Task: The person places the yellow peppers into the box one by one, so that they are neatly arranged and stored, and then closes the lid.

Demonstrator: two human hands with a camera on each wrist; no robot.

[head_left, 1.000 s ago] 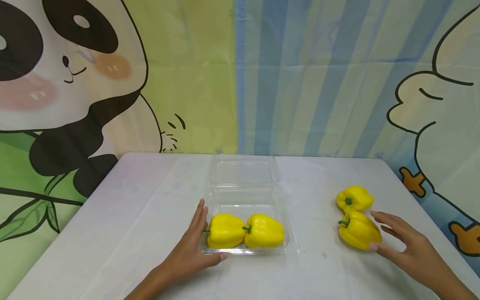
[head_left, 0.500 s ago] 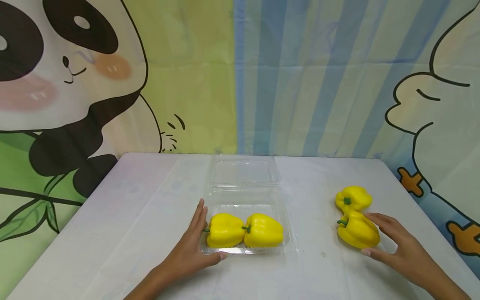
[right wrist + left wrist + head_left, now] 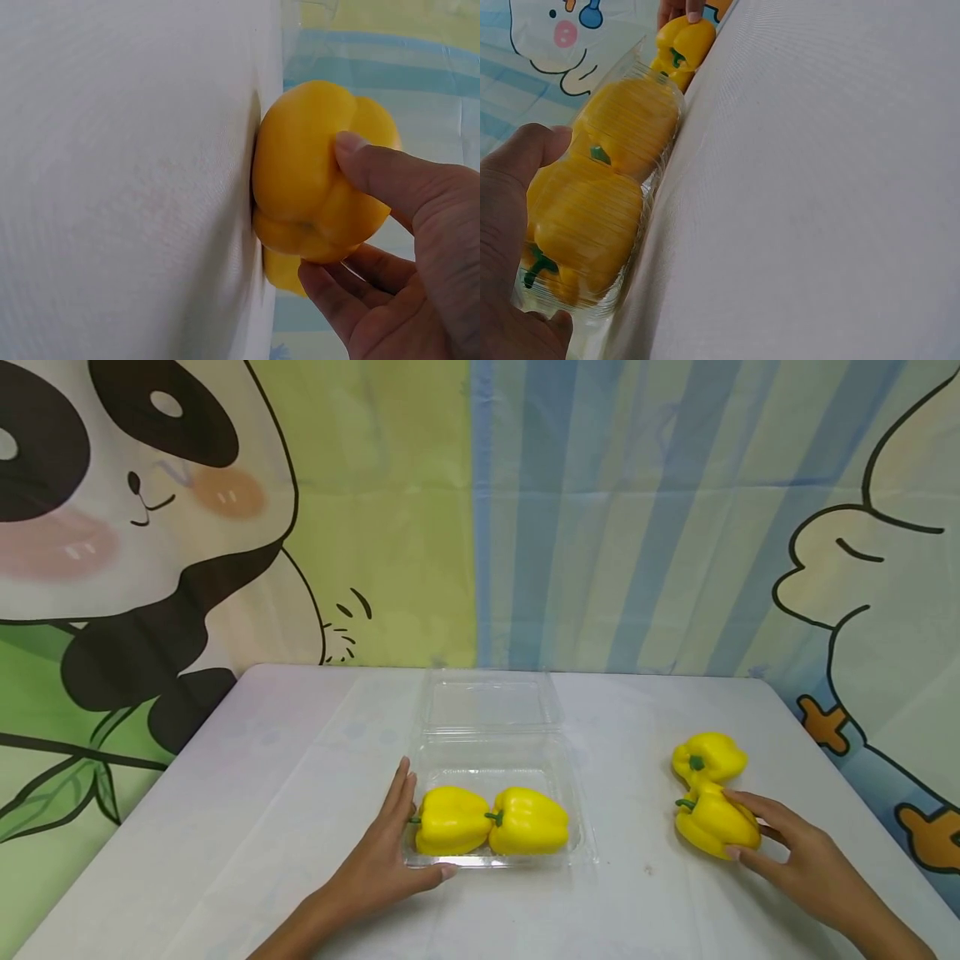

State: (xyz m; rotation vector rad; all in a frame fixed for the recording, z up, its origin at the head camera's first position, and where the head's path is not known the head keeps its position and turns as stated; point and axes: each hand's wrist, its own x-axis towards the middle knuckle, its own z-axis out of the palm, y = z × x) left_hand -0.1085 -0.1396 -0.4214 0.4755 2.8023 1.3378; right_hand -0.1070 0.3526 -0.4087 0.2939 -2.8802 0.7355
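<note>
In the head view, a clear plastic clamshell container (image 3: pixel 491 758) lies with its lid folded back. Along its front sit two yellow bell peppers, the left one (image 3: pixel 452 821) and the right one (image 3: pixel 528 821). My left hand (image 3: pixel 382 856) rests against the container's front left corner, fingers fairly straight along the side, thumb at the front. Over on the right, my right hand (image 3: pixel 806 856) pinches a yellow bell pepper (image 3: pixel 307 165) between thumb and fingers. That pepper still appears to touch the table. Just behind it lies another yellow bell pepper (image 3: pixel 708 757).
A white cloth covers the table (image 3: pixel 247 827). Behind it hangs a printed curtain (image 3: pixel 585 527) with a panda, stripes and a white cartoon figure. The container's lid (image 3: pixel 491 703) lies flat near the table's back edge.
My right hand has moved slightly left and its thumb and fingers have closed onto the nearer loose pepper. My left hand and the container have stayed in place.
</note>
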